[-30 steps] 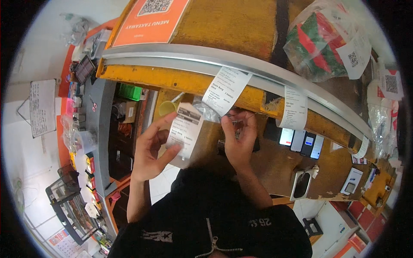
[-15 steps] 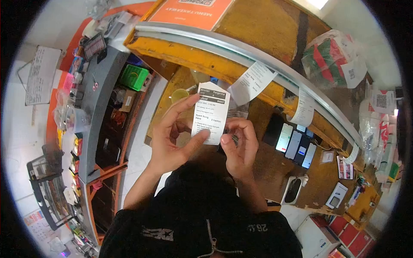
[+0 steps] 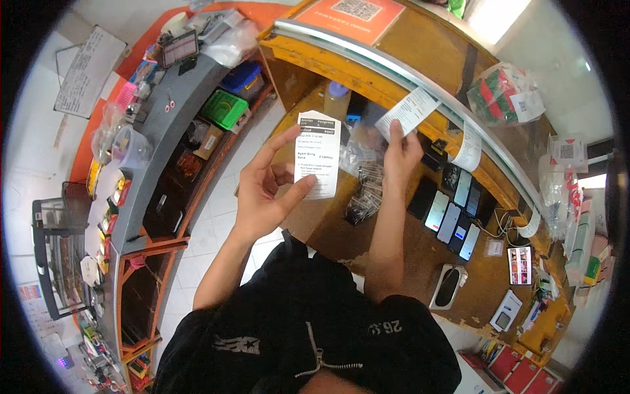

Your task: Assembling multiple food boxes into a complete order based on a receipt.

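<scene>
My left hand [image 3: 264,187] holds a white printed receipt [image 3: 318,155] upright, pinched between thumb and fingers. Farther out, my right hand [image 3: 401,157] is closed at the lower end of a second receipt [image 3: 412,110], which hangs from the metal-edged shelf rim. Another receipt strip [image 3: 468,150] dangles from the same rim, to the right. Beneath my right hand and forearm, a bundle of small clear plastic packets [image 3: 365,197] lies on the worn brown counter [image 3: 341,246]. Behind the held receipt stands a container with a purple lid [image 3: 338,90].
Several phones [image 3: 449,222] lie on the counter to the right, with cables beside them and a phone in a pale tray [image 3: 449,287] nearer me. To the left, a grey-topped shelf unit [image 3: 147,151] holds a green crate [image 3: 225,109]. A filled plastic bag [image 3: 505,93] sits atop the raised shelf.
My right hand has left the first receipt and reached forward and right to the hanging one. The left hand keeps its receipt. The view has shifted, showing more of the counter's packets.
</scene>
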Tool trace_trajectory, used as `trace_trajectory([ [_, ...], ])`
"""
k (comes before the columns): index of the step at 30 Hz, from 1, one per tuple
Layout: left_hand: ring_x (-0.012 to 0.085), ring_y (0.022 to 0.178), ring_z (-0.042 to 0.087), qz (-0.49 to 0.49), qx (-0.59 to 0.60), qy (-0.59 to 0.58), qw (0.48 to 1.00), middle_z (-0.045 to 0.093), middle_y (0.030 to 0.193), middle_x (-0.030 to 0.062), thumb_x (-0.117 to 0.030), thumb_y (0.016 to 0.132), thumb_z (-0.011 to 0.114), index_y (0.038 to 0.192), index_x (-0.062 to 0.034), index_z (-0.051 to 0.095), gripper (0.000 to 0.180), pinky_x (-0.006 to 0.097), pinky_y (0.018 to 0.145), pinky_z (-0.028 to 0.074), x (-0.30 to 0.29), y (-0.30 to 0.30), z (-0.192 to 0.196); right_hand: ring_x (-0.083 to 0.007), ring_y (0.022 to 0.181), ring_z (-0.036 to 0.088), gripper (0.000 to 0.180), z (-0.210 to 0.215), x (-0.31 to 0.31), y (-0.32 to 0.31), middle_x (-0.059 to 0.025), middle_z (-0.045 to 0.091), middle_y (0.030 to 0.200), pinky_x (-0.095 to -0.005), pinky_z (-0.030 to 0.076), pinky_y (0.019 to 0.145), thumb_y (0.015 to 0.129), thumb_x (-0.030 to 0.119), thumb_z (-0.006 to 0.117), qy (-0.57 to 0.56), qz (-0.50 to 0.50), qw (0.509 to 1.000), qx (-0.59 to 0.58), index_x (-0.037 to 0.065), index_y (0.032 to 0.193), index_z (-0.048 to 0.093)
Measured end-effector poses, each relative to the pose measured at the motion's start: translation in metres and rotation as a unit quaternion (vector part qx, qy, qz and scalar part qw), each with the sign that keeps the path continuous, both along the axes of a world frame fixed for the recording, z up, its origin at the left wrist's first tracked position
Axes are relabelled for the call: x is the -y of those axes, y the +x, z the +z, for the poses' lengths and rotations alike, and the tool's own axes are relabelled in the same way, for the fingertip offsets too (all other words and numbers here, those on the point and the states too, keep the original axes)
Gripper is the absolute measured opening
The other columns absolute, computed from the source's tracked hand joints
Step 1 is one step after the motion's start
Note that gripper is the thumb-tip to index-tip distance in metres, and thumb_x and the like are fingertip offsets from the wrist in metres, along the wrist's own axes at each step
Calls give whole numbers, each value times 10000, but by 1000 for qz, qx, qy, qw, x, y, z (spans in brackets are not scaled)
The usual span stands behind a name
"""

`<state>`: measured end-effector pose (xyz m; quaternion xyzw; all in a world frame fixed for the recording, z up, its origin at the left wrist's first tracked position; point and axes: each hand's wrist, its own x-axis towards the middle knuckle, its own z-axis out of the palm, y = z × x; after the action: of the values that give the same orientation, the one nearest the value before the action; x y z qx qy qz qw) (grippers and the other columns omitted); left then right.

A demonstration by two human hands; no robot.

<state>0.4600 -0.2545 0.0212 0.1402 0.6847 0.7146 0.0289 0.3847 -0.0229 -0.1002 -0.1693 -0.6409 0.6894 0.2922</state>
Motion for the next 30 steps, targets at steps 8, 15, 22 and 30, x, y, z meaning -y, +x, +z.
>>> trace_trajectory([
  [8, 196, 1190, 551, -18, 27, 113, 993, 438, 1455, 121, 135, 796, 641, 1484, -1, 354, 758, 325, 939, 514, 50, -7, -13, -120, 956, 626, 367, 47, 9, 19, -95, 674, 1107, -268, 493, 832, 974, 128, 627, 23, 123, 988, -95, -19, 1296, 533],
  [15, 238, 1240, 510, -21, 27, 172, 984, 379, 1503, 136, 123, 780, 670, 1474, -11, 371, 767, 377, 988, 520, 66, -17, -12, -143, 1060, 605, 537, 93, -5, -30, -116, 613, 1217, -281, 486, 895, 949, 28, 619, -21, 228, 963, -142, -8, 1420, 362],
  [22, 250, 1232, 516, 2, 37, 201, 979, 395, 1505, 134, 133, 698, 706, 1480, -11, 373, 863, 368, 1017, 471, 74, -27, -8, -220, 1089, 616, 544, 99, -42, -140, -145, 589, 1237, -349, 520, 912, 912, 16, 633, -67, 194, 969, -139, -21, 1388, 371],
  [30, 239, 1230, 517, 22, 52, 235, 970, 424, 1479, 133, 154, 684, 692, 1476, -5, 380, 865, 375, 1032, 457, 91, -29, -1, -244, 916, 670, 435, 100, -61, -226, -91, 632, 1100, -382, 578, 650, 890, 96, 650, -68, 103, 990, -62, 77, 1275, 448],
])
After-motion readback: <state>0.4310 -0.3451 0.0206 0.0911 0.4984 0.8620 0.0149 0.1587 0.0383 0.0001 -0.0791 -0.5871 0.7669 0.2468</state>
